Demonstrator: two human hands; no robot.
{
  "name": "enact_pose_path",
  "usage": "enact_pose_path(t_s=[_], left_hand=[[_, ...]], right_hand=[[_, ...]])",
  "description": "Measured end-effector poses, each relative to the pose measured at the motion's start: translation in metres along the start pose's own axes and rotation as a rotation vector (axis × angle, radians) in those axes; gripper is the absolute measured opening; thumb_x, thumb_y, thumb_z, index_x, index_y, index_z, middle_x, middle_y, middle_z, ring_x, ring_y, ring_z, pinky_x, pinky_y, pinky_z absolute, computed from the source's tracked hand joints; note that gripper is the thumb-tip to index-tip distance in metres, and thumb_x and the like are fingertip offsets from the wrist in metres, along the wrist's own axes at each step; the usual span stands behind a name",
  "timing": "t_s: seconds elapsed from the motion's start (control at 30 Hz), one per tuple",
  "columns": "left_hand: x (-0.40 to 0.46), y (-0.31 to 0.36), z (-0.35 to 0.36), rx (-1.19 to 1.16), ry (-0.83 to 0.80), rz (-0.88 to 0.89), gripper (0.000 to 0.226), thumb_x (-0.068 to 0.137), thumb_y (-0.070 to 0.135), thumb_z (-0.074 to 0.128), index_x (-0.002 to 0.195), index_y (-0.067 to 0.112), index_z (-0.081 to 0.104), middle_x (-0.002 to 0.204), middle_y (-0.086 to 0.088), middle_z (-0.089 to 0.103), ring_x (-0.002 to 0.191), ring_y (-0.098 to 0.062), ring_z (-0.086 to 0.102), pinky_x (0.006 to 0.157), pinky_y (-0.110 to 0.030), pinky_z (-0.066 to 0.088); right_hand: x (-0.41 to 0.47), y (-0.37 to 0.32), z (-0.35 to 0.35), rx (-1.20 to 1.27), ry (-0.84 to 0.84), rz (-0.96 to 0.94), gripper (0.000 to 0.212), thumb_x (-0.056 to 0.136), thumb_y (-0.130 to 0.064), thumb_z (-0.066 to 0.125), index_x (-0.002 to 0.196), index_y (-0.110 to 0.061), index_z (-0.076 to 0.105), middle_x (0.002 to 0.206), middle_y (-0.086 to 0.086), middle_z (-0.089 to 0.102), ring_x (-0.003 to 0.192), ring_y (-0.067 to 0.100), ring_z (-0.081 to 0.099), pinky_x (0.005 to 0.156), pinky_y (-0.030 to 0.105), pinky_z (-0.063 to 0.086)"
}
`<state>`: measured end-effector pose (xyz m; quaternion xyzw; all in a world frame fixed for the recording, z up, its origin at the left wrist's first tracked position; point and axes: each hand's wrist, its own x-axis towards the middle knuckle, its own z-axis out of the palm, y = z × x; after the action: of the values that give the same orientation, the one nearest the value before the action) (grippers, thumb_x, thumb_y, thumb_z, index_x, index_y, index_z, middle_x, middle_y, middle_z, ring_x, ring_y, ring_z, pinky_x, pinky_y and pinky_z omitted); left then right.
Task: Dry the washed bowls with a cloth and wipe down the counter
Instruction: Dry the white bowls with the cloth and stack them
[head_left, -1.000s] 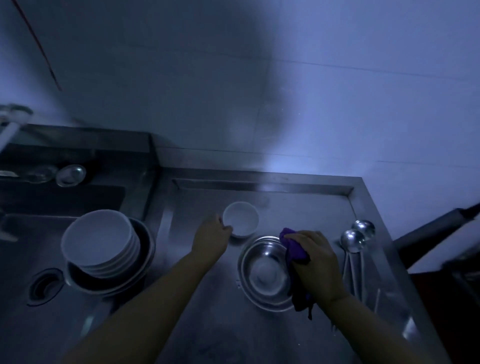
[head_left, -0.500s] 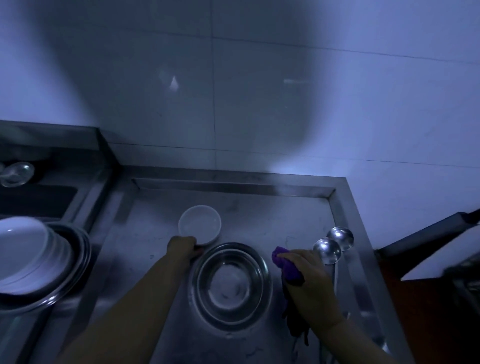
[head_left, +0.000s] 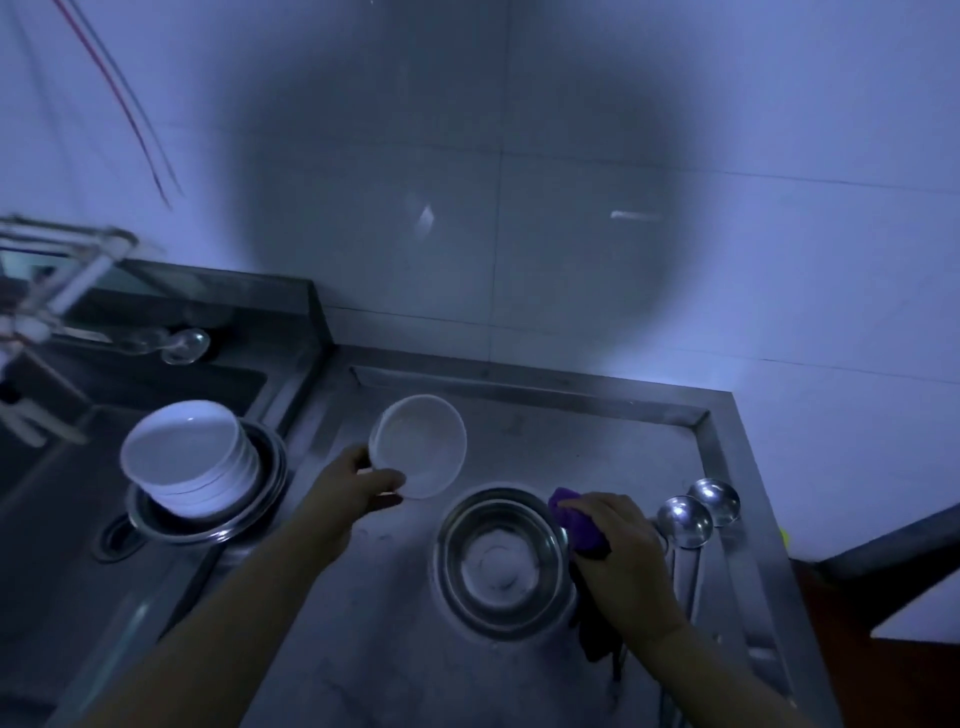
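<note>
My left hand (head_left: 353, 486) grips the near rim of a small white bowl (head_left: 421, 447) and holds it tilted above the steel counter (head_left: 597, 447). A steel bowl (head_left: 501, 561) sits on the counter just right of that hand. My right hand (head_left: 621, 561) is closed on a purple cloth (head_left: 579, 525) at the steel bowl's right rim, and the cloth's dark tail hangs below the hand. In the sink (head_left: 47, 519) on the left, a stack of white bowls (head_left: 189, 460) rests tilted inside a steel basin (head_left: 218, 525).
Two steel ladles (head_left: 685, 519) lie along the counter's right edge. A raised rim borders the counter at the back and right. A clear spoon (head_left: 179, 345) lies on the ledge behind the sink. A white tiled wall stands close behind.
My left hand has lifted and tilted the small white bowl off the counter. The view swung back left, bringing the sink and bowl stack in again. My right hand stays at the steel bowl.
</note>
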<state>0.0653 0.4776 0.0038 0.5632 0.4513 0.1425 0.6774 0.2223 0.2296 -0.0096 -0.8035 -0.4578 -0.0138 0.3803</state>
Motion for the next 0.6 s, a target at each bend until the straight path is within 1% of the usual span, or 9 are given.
enact_pose_path(t_s=[0.1,0.2,0.27,0.33,0.37,0.4,0.47,0.57,0.6], left_hand=[[-0.041,0.022,-0.025,0.348,0.034,0.243,0.040,0.074,0.010,0.075,0.107,0.016,0.054,0.100,-0.008,0.062,0.086,-0.021,0.063,0.067,-0.031,0.053],[-0.081,0.040,-0.045,0.674,0.079,0.525,0.042,0.068,0.028,0.080,0.101,0.028,0.053,0.092,0.011,0.057,0.079,-0.007,0.057,0.059,-0.017,0.042],[-0.103,0.048,-0.058,0.833,0.090,0.664,0.046,0.066,0.040,0.079,0.102,0.029,0.053,0.094,0.012,0.053,0.076,-0.006,0.055,0.059,-0.016,0.039],[-0.122,0.051,-0.069,0.942,0.106,0.786,0.049,0.066,0.047,0.076,0.105,0.027,0.054,0.097,0.011,0.051,0.080,-0.005,0.050,0.062,-0.015,0.037],[-0.129,0.053,-0.074,0.975,0.112,0.840,0.050,0.065,0.048,0.075,0.106,0.026,0.055,0.098,0.011,0.051,0.083,-0.006,0.049,0.064,-0.016,0.037],[-0.136,0.053,-0.079,0.987,0.115,0.882,0.051,0.065,0.049,0.074,0.106,0.025,0.056,0.098,0.010,0.052,0.085,-0.007,0.049,0.066,-0.017,0.036],[-0.149,0.053,-0.089,0.945,0.097,0.909,0.052,0.065,0.048,0.074,0.107,0.024,0.057,0.098,0.012,0.053,0.088,-0.008,0.050,0.067,-0.016,0.036],[-0.165,0.053,-0.101,0.758,0.021,0.873,0.045,0.065,0.044,0.072,0.103,0.031,0.052,0.094,0.021,0.054,0.086,0.000,0.055,0.069,-0.012,0.042],[-0.170,0.053,-0.103,0.706,0.004,0.868,0.042,0.066,0.042,0.072,0.101,0.033,0.050,0.092,0.024,0.053,0.085,0.005,0.054,0.068,-0.012,0.043]], right_hand=[[-0.004,-0.027,0.001,0.005,0.045,-0.039,0.043,0.054,0.017,0.082,0.092,0.000,0.071,0.088,0.013,0.067,0.079,0.028,0.062,0.078,0.020,0.043],[-0.014,-0.056,0.003,-0.017,0.080,-0.098,0.044,0.052,0.020,0.081,0.090,0.001,0.070,0.085,0.014,0.068,0.075,0.028,0.062,0.076,0.023,0.046],[-0.022,-0.077,0.005,-0.022,0.099,-0.126,0.044,0.053,0.020,0.081,0.090,0.001,0.070,0.084,0.014,0.068,0.075,0.026,0.062,0.072,0.029,0.051],[-0.030,-0.099,0.008,-0.001,0.124,-0.128,0.042,0.054,0.018,0.081,0.091,0.001,0.069,0.085,0.015,0.068,0.076,0.026,0.062,0.069,0.036,0.055],[-0.034,-0.110,0.010,0.007,0.140,-0.132,0.041,0.055,0.016,0.082,0.091,0.002,0.069,0.084,0.016,0.067,0.075,0.026,0.062,0.070,0.035,0.056],[-0.038,-0.121,0.012,0.004,0.155,-0.142,0.041,0.055,0.015,0.083,0.091,0.003,0.068,0.084,0.017,0.067,0.075,0.025,0.062,0.071,0.030,0.054],[-0.045,-0.141,0.015,-0.017,0.178,-0.156,0.040,0.055,0.011,0.085,0.091,0.005,0.067,0.084,0.019,0.066,0.074,0.026,0.062,0.073,0.025,0.052],[-0.054,-0.173,0.013,-0.002,0.229,-0.147,0.043,0.060,0.001,0.086,0.097,0.007,0.065,0.090,0.022,0.064,0.078,0.031,0.063,0.070,0.041,0.057],[-0.055,-0.185,0.012,0.022,0.272,-0.173,0.045,0.065,-0.009,0.084,0.102,0.005,0.063,0.093,0.023,0.063,0.082,0.031,0.061,0.071,0.041,0.057]])
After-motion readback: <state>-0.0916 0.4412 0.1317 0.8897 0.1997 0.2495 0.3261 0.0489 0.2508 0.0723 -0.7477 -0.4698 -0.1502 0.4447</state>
